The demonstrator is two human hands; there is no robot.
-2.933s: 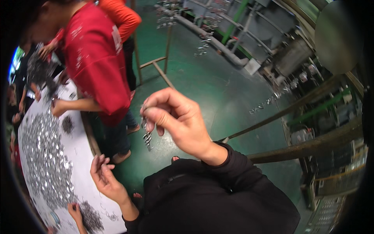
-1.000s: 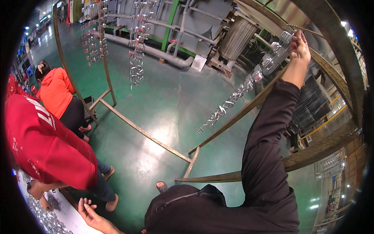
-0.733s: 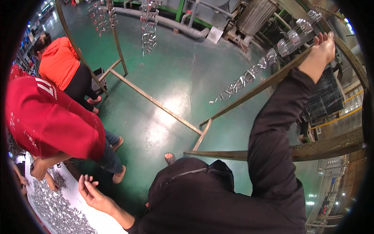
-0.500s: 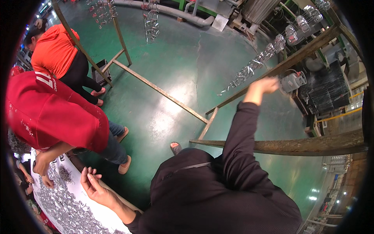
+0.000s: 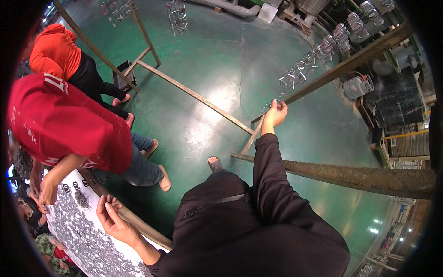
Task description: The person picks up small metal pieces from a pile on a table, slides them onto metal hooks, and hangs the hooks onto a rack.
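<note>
Above a green workshop floor, a person reaches to a slanted metal rail (image 5: 350, 62).
Right hand (image 5: 275, 113), fingers closed, pinches a small metal clip (image 5: 270, 105) just below the rail; left hand (image 5: 110, 216), loosely curled and holding nothing, rests at the edge of a table (image 5: 138, 225) heaped with clips.

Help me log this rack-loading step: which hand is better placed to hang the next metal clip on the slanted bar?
Probably the right hand: it is stretched out to the slanted bar, fingertips on a small metal clip. The left hand hangs back over the table covered with loose clips.
</note>
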